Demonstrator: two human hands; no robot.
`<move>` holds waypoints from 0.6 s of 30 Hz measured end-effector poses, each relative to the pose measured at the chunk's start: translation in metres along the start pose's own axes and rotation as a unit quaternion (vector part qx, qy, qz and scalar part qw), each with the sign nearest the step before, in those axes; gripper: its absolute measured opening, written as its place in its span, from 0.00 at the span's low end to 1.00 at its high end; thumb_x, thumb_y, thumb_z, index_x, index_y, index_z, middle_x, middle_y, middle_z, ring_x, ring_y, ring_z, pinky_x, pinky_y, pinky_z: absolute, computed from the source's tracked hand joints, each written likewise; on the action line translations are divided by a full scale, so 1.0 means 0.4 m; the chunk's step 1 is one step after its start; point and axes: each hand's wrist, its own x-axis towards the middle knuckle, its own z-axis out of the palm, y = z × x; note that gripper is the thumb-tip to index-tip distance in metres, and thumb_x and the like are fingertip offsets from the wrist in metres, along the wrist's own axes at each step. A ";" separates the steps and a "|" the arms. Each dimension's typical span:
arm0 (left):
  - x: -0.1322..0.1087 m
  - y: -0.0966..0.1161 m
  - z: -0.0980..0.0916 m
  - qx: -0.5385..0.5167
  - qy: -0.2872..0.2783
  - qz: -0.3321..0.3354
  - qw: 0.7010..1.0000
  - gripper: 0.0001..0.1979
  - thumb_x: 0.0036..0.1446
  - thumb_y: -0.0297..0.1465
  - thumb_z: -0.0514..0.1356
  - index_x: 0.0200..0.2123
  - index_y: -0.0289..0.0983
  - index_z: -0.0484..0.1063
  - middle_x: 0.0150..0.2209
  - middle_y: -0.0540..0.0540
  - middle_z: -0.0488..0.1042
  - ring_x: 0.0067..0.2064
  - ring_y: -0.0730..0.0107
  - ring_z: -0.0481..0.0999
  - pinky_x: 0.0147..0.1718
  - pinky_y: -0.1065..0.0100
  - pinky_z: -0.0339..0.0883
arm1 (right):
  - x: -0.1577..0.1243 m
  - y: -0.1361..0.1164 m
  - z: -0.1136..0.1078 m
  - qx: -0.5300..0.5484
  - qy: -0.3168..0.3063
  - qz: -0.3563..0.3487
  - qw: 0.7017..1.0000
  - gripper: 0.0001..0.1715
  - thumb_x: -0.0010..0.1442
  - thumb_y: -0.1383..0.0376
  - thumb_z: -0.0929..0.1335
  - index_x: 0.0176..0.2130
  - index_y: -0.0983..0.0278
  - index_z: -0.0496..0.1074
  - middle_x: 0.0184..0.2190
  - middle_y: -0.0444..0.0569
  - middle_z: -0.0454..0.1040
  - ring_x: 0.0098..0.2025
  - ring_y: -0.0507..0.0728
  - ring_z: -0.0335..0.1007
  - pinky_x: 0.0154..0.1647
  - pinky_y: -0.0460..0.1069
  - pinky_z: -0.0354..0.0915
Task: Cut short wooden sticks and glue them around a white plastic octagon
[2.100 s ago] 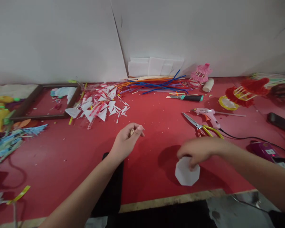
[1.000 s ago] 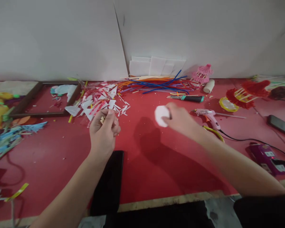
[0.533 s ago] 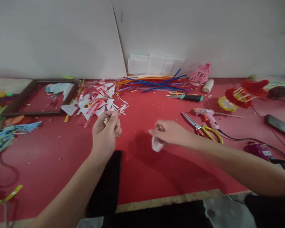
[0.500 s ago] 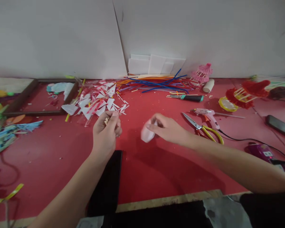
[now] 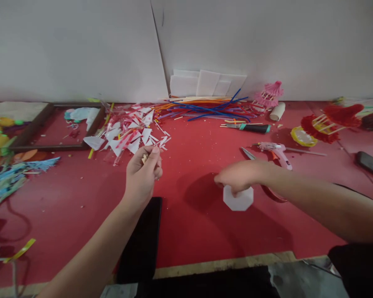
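My left hand (image 5: 144, 169) is closed in a fist above the red table, with the ends of short wooden sticks (image 5: 144, 158) showing between thumb and fingers. To the right, my right hand (image 5: 239, 176) reaches down over a flat white octagonal piece (image 5: 240, 201). A fingertip overlaps its upper part, and the hand hides its far edge. Just beyond that wrist lie scissors (image 5: 248, 153), mostly covered by the forearm.
A black tablet-like slab (image 5: 143, 244) lies under my left forearm. White and pink scraps (image 5: 129, 134), pipe cleaners (image 5: 205, 109), a utility knife (image 5: 251, 128) and a pink glue gun (image 5: 276, 152) are farther back. A red-and-yellow lantern-like model (image 5: 326, 124) stands right.
My right hand has moved right and toward me with the white piece, which now shows flat as an octagon. My left hand keeps its grip on the sticks.
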 end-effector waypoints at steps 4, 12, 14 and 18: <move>0.003 0.004 0.006 0.005 -0.010 0.008 1.000 0.07 0.60 0.29 0.62 0.29 0.37 0.71 0.20 0.56 0.62 0.15 0.85 0.51 0.14 0.78 0.48 | 0.047 -0.031 -0.049 -0.045 0.088 -0.018 0.995 0.12 0.62 0.72 0.65 0.43 0.61 0.75 0.40 0.52 0.78 0.41 0.58 0.72 0.36 0.50 0.55; 0.009 0.009 0.012 -0.007 -0.009 -0.005 1.000 0.07 0.60 0.29 0.62 0.29 0.37 0.70 0.20 0.56 0.62 0.15 0.85 0.51 0.14 0.78 0.48 | 0.025 -0.065 -0.010 -0.024 -0.100 -0.086 0.991 0.14 0.41 0.67 0.79 0.19 0.61 0.72 0.15 0.37 0.69 0.18 0.50 0.63 0.24 0.46 0.54; 0.010 0.014 0.014 -0.009 -0.013 0.000 1.000 0.07 0.61 0.28 0.62 0.29 0.37 0.70 0.20 0.56 0.63 0.15 0.85 0.51 0.14 0.79 0.48 | 0.036 -0.073 0.007 -0.016 -0.069 -0.085 0.994 0.13 0.46 0.66 0.78 0.20 0.61 0.72 0.15 0.39 0.70 0.19 0.51 0.64 0.23 0.47 0.54; 0.010 0.022 0.018 -0.017 -0.004 0.002 1.000 0.07 0.62 0.28 0.61 0.29 0.37 0.70 0.20 0.56 0.62 0.15 0.85 0.51 0.13 0.79 0.48 | 0.101 -0.047 -0.061 -0.001 0.160 -0.039 0.986 0.13 0.68 0.67 0.60 0.47 0.62 0.72 0.46 0.54 0.79 0.44 0.59 0.73 0.38 0.51 0.62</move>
